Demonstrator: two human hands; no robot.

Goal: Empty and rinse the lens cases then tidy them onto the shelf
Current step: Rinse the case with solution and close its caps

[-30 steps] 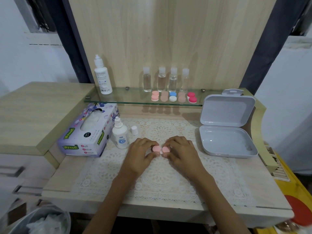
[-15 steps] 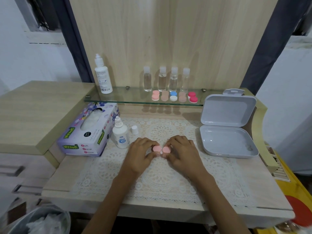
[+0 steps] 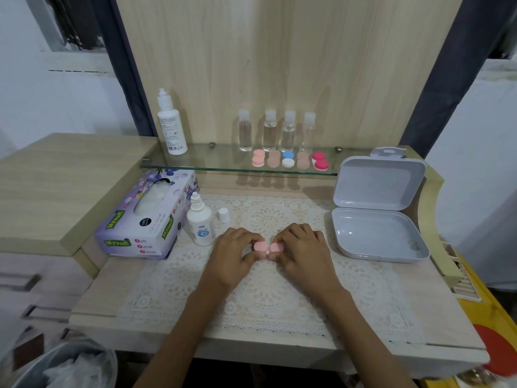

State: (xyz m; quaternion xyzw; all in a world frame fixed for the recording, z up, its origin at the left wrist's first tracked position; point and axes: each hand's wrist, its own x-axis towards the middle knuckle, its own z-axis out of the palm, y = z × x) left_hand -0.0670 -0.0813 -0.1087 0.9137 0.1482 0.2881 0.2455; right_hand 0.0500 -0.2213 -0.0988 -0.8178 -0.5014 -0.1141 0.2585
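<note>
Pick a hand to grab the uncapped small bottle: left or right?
Left, most likely. The left hand sits right beside the small bottle; the right hand lies on the far side of the pink lens case that both hands grip, so it would have to cross over.

In from the near edge with both forearms, converging at centre. Palms down, left hand [image 3: 235, 256] and right hand [image 3: 305, 254] just beside each other, fingers [image 3: 297, 231] curled. Pinching the pink lens case [image 3: 265, 247] between them, one end per hand.
</note>
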